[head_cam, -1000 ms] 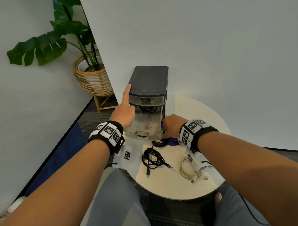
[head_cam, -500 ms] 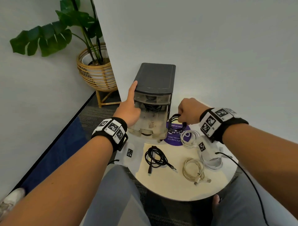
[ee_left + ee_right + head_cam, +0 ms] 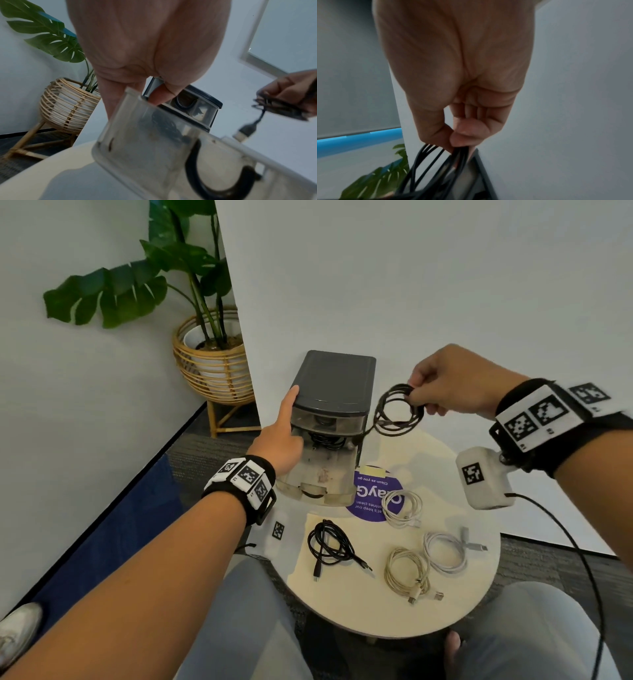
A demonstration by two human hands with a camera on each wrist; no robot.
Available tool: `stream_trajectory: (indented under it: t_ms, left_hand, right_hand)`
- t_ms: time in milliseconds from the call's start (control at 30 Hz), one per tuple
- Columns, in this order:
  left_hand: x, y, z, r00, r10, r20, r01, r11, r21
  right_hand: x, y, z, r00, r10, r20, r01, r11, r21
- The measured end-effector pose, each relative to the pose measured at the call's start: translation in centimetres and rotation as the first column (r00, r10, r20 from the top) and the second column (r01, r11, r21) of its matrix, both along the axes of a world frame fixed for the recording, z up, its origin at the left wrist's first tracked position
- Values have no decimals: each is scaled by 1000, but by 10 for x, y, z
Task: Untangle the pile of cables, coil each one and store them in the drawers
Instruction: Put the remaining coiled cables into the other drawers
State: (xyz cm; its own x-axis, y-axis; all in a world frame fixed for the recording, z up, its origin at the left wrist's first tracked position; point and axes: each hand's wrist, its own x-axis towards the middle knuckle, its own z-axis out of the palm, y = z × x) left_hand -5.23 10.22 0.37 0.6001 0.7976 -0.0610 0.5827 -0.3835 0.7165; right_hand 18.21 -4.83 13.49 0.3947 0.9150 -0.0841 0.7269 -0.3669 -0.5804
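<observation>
A dark-topped drawer unit (image 3: 334, 378) stands at the back of the round table (image 3: 476, 597). Its translucent drawer (image 3: 320, 474) (image 3: 154, 142) is pulled out and a black cable (image 3: 325, 440) lies inside. My left hand (image 3: 286, 436) (image 3: 137, 94) grips the drawer's left wall, thumb over the rim and index finger straight along the unit's side. My right hand (image 3: 419, 395) (image 3: 457, 140) pinches a coiled black cable (image 3: 397, 412) (image 3: 426, 166) in the air, right of the unit. On the table lie a black coil (image 3: 329, 546), two white coils (image 3: 400, 506) (image 3: 445, 553) and a cream coil (image 3: 407, 573).
A white partition rises directly behind the unit and the table. A purple sticker (image 3: 375, 491) lies on the tabletop by the drawer. A plant in a wicker pot (image 3: 212, 354) stands on the floor at back left. My knees flank the table's near edge.
My right hand has lifted the coiled black cable from the table beside the drawer, up and to the right. The left hand has stayed on the drawer.
</observation>
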Motion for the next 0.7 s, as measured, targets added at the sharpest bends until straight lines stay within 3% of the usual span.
stream_trajectory:
  t_ms: [100,267,367,500,600,700]
  left_hand:
    - [-1,0,1,1000,9,13,-8,1000,-19]
    - [-1,-1,4,1000,17,9,-17,1000,-14]
    - [-2,-2,5,1000,18,-6,-18,1000,-1]
    - [-2,-1,5,1000,12,-13,-12,1000,10]
    - [-2,0,4,1000,5,-2,-5,1000,4]
    - [-2,0,2,1000,5,-6,-5,1000,10]
  right_hand:
    - [-25,14,-10,996,47,-81,-42,997,57]
    - [-58,35,-68,991,10,-130,-7,1000,25]
    - [-69,36,-97,993,-62,-101,64,998,20]
    - [-74,37,-111,996,-81,-24,84,980,179]
    - [-74,27,-109,964,48,263,-109,969,223]
    - [-76,14,-110,841,330,430,-409,907,104]
